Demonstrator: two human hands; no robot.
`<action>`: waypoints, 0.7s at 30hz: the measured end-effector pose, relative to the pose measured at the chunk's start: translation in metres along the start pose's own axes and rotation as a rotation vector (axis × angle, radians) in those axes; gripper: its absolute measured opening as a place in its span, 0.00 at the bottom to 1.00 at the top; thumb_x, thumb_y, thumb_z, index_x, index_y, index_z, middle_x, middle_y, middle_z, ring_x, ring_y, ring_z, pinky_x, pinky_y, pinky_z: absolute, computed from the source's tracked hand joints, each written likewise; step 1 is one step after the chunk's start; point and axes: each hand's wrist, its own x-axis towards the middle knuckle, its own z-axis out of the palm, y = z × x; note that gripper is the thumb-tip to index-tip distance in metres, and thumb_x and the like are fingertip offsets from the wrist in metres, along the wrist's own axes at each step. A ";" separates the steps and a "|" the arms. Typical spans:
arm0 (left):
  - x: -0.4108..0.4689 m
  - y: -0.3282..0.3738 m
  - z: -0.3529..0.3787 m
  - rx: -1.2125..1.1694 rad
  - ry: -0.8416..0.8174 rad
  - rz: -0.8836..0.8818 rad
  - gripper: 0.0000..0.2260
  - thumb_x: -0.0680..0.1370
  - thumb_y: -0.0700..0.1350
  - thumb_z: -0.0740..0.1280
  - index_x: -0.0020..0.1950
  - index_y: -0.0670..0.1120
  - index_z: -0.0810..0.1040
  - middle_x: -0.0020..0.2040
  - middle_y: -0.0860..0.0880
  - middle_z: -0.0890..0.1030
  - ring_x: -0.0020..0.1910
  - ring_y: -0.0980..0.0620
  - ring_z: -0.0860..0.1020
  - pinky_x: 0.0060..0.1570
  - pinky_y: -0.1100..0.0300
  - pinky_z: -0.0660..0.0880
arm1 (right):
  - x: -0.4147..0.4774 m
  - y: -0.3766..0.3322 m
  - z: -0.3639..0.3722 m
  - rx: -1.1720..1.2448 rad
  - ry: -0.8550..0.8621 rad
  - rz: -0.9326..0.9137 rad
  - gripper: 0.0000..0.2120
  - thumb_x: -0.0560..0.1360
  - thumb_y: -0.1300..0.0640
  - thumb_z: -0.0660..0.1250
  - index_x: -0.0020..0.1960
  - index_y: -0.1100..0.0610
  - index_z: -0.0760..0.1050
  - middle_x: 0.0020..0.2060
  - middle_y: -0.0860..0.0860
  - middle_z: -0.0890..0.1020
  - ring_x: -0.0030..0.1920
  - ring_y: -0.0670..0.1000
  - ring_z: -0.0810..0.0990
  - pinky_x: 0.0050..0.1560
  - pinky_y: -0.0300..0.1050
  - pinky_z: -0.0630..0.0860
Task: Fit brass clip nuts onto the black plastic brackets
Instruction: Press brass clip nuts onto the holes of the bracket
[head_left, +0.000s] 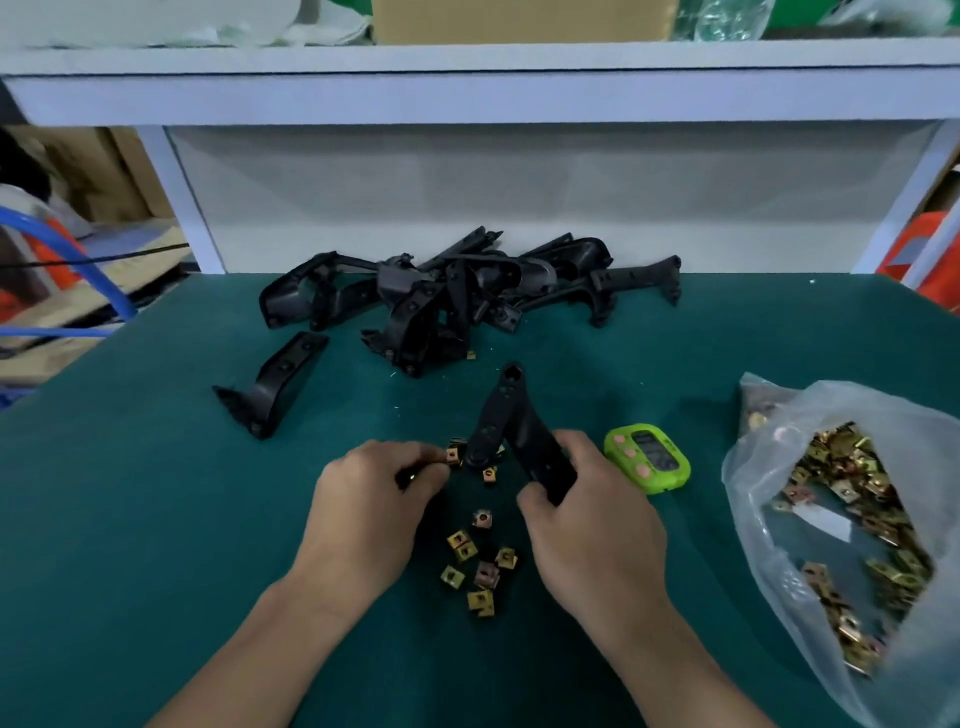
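Dark green matting (156, 519) spreads below a white shelf (467, 98). At centre, the right hand (587, 519) is clamped round one arm of a black, angled plastic bracket (511, 421), while the left hand (374, 499) pinches a small square brass clip nut (454, 456) against the bracket's rounded end. More loose brass nuts (478, 566) lie between the wrists. The bracket looks light and stiff, best gripped close to the end being fitted; the thin, springy nut seems slippery and sharp-edged, best held by its flat faces.

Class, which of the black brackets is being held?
The bracket nearest the camera, gripped by the right hand; the pile behind and the lone bracket at left lie untouched.
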 end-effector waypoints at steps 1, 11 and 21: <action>0.000 0.000 0.000 -0.023 -0.003 -0.014 0.07 0.77 0.49 0.75 0.48 0.62 0.86 0.42 0.61 0.82 0.44 0.64 0.80 0.42 0.73 0.73 | 0.000 -0.002 0.000 -0.022 0.000 -0.005 0.14 0.75 0.47 0.66 0.59 0.37 0.69 0.41 0.37 0.79 0.39 0.41 0.76 0.34 0.38 0.66; -0.002 0.006 -0.008 -0.285 0.125 -0.049 0.13 0.75 0.41 0.76 0.49 0.61 0.86 0.42 0.72 0.82 0.46 0.72 0.79 0.44 0.83 0.67 | -0.008 -0.021 -0.011 -0.501 -0.014 -0.172 0.17 0.78 0.49 0.63 0.66 0.44 0.68 0.50 0.43 0.78 0.49 0.49 0.78 0.43 0.44 0.69; -0.007 0.022 -0.007 -0.448 -0.073 0.038 0.13 0.78 0.39 0.73 0.46 0.58 0.85 0.42 0.63 0.85 0.45 0.65 0.82 0.43 0.76 0.72 | -0.027 -0.025 0.000 0.136 0.060 -0.361 0.16 0.79 0.53 0.67 0.64 0.40 0.74 0.52 0.35 0.81 0.56 0.37 0.78 0.55 0.32 0.74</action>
